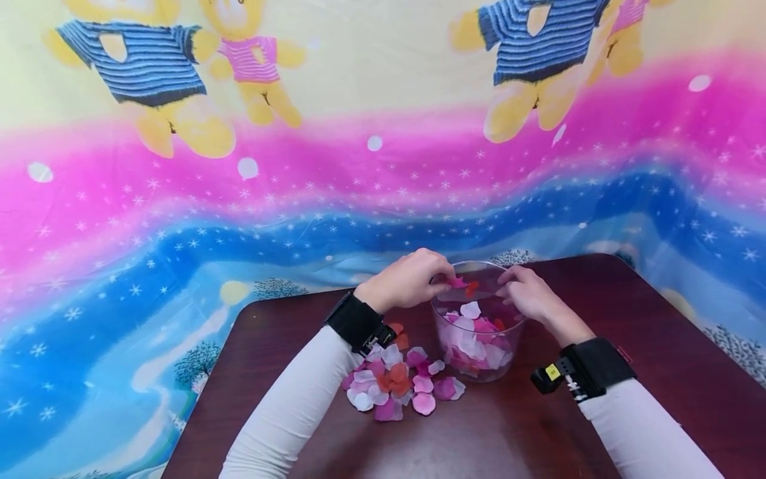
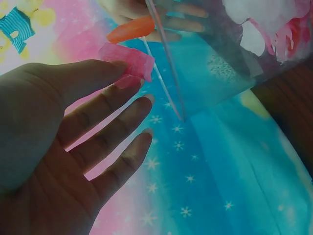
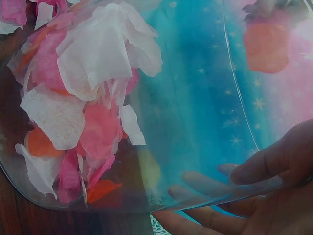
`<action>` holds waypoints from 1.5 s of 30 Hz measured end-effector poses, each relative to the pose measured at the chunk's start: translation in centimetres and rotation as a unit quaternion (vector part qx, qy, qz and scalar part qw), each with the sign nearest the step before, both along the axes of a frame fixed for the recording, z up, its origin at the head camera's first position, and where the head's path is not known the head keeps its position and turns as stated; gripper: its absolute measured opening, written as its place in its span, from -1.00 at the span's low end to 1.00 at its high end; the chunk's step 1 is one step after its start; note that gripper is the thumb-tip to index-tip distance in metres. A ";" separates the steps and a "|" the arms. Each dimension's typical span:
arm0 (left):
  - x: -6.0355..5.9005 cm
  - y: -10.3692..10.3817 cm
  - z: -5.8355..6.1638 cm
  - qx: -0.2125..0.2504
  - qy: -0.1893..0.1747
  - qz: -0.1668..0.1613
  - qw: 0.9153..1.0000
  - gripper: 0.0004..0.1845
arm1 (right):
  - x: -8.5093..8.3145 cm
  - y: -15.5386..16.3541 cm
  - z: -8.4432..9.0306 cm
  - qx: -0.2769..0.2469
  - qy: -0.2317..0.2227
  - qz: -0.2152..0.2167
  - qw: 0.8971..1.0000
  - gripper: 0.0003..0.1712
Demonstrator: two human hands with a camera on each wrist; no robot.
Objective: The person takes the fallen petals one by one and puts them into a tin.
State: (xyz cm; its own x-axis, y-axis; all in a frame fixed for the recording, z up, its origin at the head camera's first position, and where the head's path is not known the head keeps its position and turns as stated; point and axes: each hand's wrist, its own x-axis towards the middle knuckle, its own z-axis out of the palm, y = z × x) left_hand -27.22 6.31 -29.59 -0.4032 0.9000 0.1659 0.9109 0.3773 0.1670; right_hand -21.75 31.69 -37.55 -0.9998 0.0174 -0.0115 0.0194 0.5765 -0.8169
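1. A clear, round plastic container point(image 1: 479, 332) stands on the dark reddish-brown wooden table point(image 1: 598, 412), slightly right of centre in the head view. Both hands meet at its open rim.

2. The left hand point(image 1: 407, 279) reaches the rim from about 9 o'clock. In the left wrist view its thumb and forefinger pinch a bright pink fabric petal point(image 2: 128, 62), while the other fingers point(image 2: 117, 122) lie straight and spread. An orange petal point(image 2: 131, 29) shows just beyond the pink one, at the rim; whether it is held or falling I cannot tell.

3. The right hand point(image 1: 529, 296) is at the rim from about 3 o'clock. In the right wrist view its fingers point(image 3: 264, 164) curl over the transparent wall, thumb outside and fingertips seen through the plastic, so it grips the container's edge.

4. Progress, as I judge it: the container is roughly half full of white, pale pink, deep pink and orange petals point(image 3: 93, 98), heaped against its wall. A loose pile of similar petals point(image 1: 395, 386) lies on the table at about 7 o'clock from the container, just beside its base. So much is in, and a good share is left outside.

5. The petals look thin, light and slightly crumpled, with soft rounded edges.

6. Behind the table hangs a colourful cloth with teddy bears point(image 1: 359, 166).
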 end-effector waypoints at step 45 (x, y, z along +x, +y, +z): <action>2.2 -6.4 -7.6 -0.068 -0.032 0.037 0.996 -0.82 | -0.2 0.1 0.6 -0.004 -0.019 0.016 1.000 -0.53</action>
